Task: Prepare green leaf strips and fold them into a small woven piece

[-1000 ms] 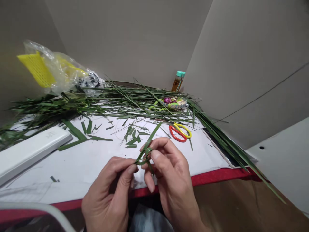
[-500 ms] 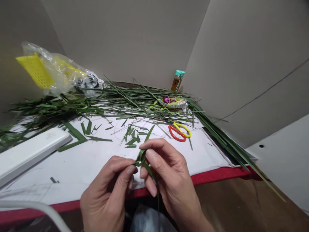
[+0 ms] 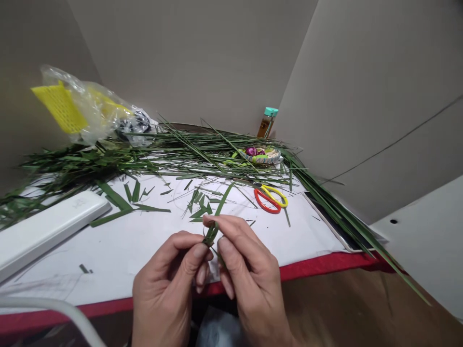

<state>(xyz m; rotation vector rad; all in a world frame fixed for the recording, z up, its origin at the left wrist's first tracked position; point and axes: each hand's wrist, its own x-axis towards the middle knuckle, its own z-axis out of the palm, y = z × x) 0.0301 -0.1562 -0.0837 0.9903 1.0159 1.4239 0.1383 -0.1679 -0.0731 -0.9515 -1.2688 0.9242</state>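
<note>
- Tabletop [image 3: 318,264]: red along its near edge, mostly covered by a white sheet [image 3: 119,255].
- Long green leaves [image 3: 188,152]: a heap along the far edge, with blades trailing over the right edge. They could slide off if disturbed.
- White case [image 3: 54,236]: lies at the left edge, near cut leaf scraps [image 3: 198,205].
- Plastic bag [image 3: 97,111]: sits past the far left corner, holding yellow mesh [image 3: 61,108].
- Left hand [image 3: 166,284]: narrow, with thumb and fingers pinching the folded leaf strip [image 3: 210,235] from the left.
- Right hand [image 3: 249,270]: narrow, pinching the same strip from the right, its fingertips close to the left hand's.
- Folded leaf strip: held in the air above the near edge of the sheet, with one long end [image 3: 222,200] rising toward the scraps. A looser pinch could let the folds spring open; a hard pull could split the leaf along its grain.
- Scissors [image 3: 267,200]: red and yellow handles, lying on the sheet to the right, out of reach of the fingers as they stand.
- Bottle [image 3: 267,123]: teal-capped, behind the heap.
</note>
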